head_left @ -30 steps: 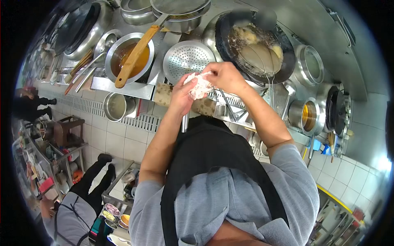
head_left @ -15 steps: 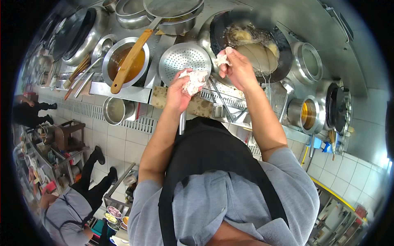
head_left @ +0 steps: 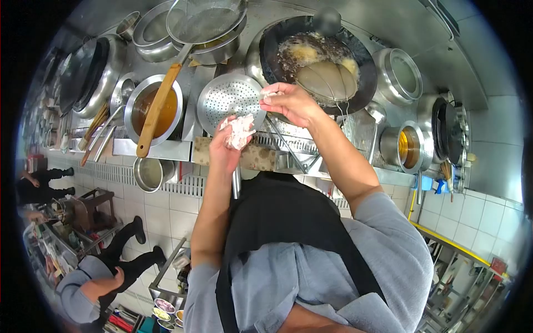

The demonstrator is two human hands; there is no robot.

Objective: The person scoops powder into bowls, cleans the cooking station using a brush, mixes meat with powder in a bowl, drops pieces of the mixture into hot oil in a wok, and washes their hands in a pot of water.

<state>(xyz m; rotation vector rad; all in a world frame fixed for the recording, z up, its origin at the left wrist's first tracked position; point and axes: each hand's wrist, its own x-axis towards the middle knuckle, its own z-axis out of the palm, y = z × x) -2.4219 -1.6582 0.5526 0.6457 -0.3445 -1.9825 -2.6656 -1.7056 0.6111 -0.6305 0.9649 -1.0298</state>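
A clump of pale, whitish shredded food (head_left: 240, 132) sits in my left hand (head_left: 223, 145), fingers curled round it, just below the perforated metal ladle (head_left: 229, 100). My right hand (head_left: 294, 104) pinches a small whitish piece (head_left: 270, 95) between thumb and fingers, above the ladle's right edge. Behind it stands a dark wok (head_left: 363, 72) of bubbling oil, with yellowish pieces (head_left: 303, 53) frying and a round wire strainer (head_left: 325, 80) resting inside.
On the left, a bowl of orange liquid (head_left: 161, 119) has a wooden-handled sieve (head_left: 158, 111) across it. Steel pots (head_left: 393, 143) stand at the right. A co-worker (head_left: 91, 286) is at the lower left, another person (head_left: 39, 183) farther off.
My right hand has drawn back from the wok towards the ladle with its small piece. My left hand still holds the clump. The view has shifted, and the co-worker's arm has moved.
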